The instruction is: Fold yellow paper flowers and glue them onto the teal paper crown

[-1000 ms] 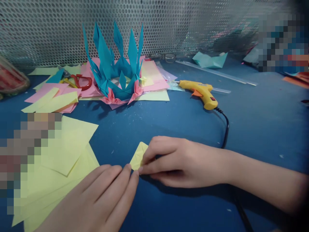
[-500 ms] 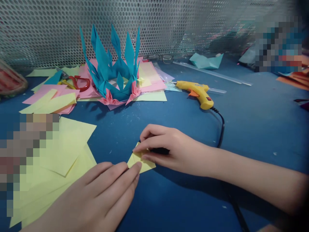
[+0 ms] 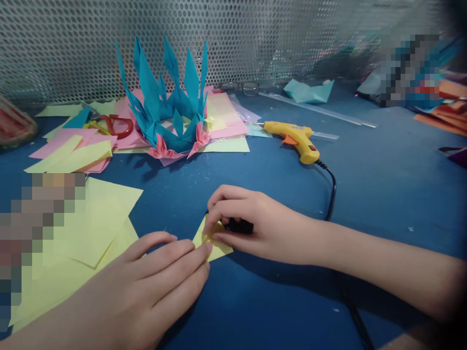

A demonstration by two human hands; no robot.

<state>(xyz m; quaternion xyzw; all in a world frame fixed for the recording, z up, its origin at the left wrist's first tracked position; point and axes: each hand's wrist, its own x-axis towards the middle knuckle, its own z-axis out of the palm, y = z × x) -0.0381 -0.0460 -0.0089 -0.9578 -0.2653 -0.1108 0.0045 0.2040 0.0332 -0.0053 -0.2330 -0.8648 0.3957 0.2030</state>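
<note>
A small folded piece of yellow paper [image 3: 221,250] lies on the blue table between my two hands, partly covered by fingers. My left hand [image 3: 164,277] stretches flat from the lower left, its fingertips resting on the near left edge of the paper. From the right comes my right hand [image 3: 251,218], with thumb and forefinger pinched on the middle of the folded paper. The exact fold under those fingers is hidden. Beside my left hand is a loose pile of larger yellow paper sheets [image 3: 91,218].
Behind stands a blue folded-paper crown [image 3: 175,138] with pink pieces, on coloured paper [image 3: 233,124]. Red-handled scissors [image 3: 122,126] lie left of it. A yellow glue gun [image 3: 297,136] rests at right, its black cord [image 3: 332,189] running under my right arm. Metal mesh [image 3: 233,43] closes off the back.
My right forefinger has curled inward and drawn nearer the thumb on the paper. The fingers of my left hand have spread slightly. The whole view has shifted a little.
</note>
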